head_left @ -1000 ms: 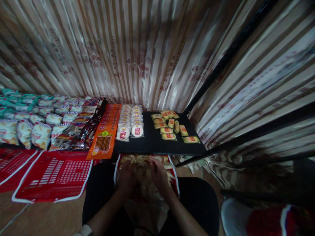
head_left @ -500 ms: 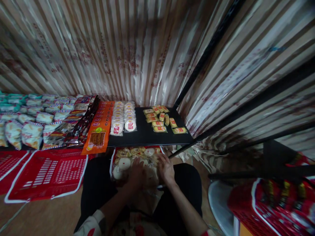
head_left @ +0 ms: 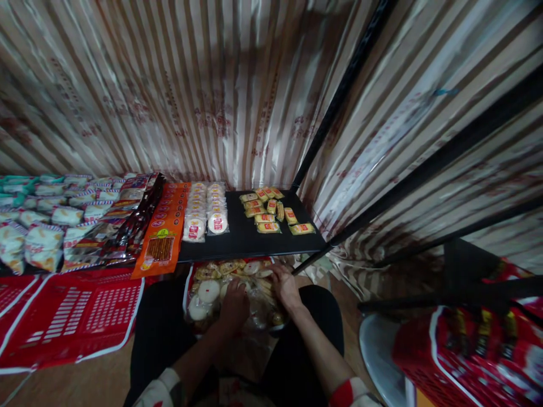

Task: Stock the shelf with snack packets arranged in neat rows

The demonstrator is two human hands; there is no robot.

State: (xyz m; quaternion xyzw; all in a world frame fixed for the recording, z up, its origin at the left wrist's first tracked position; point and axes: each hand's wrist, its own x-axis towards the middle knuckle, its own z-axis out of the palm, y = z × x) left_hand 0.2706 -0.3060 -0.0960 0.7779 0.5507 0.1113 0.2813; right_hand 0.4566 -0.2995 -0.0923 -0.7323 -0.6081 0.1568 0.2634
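Note:
Between my knees stands a basket (head_left: 186, 294) with a pale rim, full of wrapped snacks and crumpled clear plastic. My left hand (head_left: 235, 305) reaches into its middle with fingers bent around something pale that I cannot make out. Beside it lie white round crackers (head_left: 209, 291) in clear wrappers. My right hand (head_left: 288, 288) is at the basket's right side, fingers closed at the edge of a pale round wrapped cracker (head_left: 263, 273). Clear plastic (head_left: 258, 308) lies between both hands.
The black shelf (head_left: 237, 246) ahead bears small yellow packs (head_left: 268, 227), rows of white round crackers (head_left: 218, 222), an orange bag (head_left: 159, 249) and many snack bags (head_left: 44, 246). Red baskets (head_left: 97, 316) stand at left. Black poles (head_left: 339, 107) and a filled red basket (head_left: 418, 353) are at right.
The view has shifted slightly, moving the shelf left and down. My left hand's fingers are more bent. My right hand has closed at a pale round cracker, and more clear plastic shows between the hands.

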